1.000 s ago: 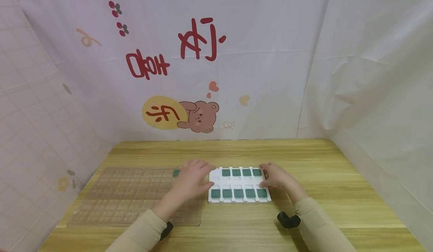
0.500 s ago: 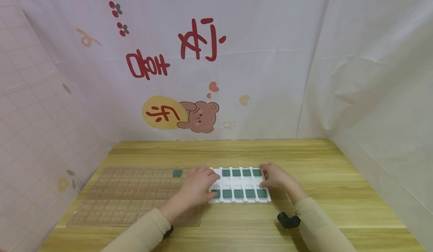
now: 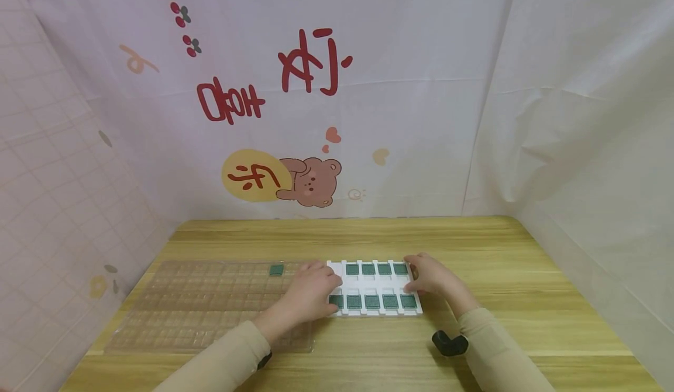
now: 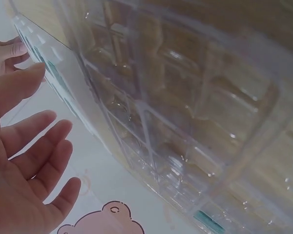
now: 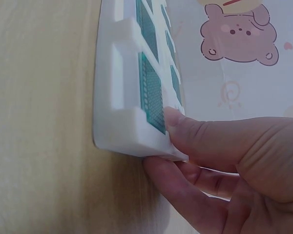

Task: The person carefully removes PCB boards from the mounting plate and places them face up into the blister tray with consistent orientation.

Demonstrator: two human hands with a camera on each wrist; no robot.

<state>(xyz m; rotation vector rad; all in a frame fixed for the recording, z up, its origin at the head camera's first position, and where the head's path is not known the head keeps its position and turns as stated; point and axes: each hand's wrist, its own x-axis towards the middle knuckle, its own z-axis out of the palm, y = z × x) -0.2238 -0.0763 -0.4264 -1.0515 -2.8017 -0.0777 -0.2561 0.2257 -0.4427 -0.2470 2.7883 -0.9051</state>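
A white slotted tray point(image 3: 368, 285) lies on the table with green chips point(image 3: 372, 302) in two rows. My right hand point(image 3: 434, 275) pinches its right end; in the right wrist view the thumb lies on top beside a green chip point(image 5: 151, 92) and the fingers touch the tray's end face. My left hand point(image 3: 310, 292) is over the tray's left end, fingers spread and gently bent, with nothing seen between them; contact with the tray cannot be told. Part of that end is hidden. A lone green chip point(image 3: 276, 270) sits in the clear plastic tray point(image 3: 210, 310), near its back edge.
The clear compartment tray covers the table's left side, its right edge close to the white tray. A wooden tabletop point(image 3: 526, 310) extends right and in front. A printed white curtain point(image 3: 411, 117) hangs behind the table and on both sides.
My left hand has shifted right and slightly toward me, from the white tray's left edge to over its left end. The lone green chip has come into fuller view. The right hand stays put.
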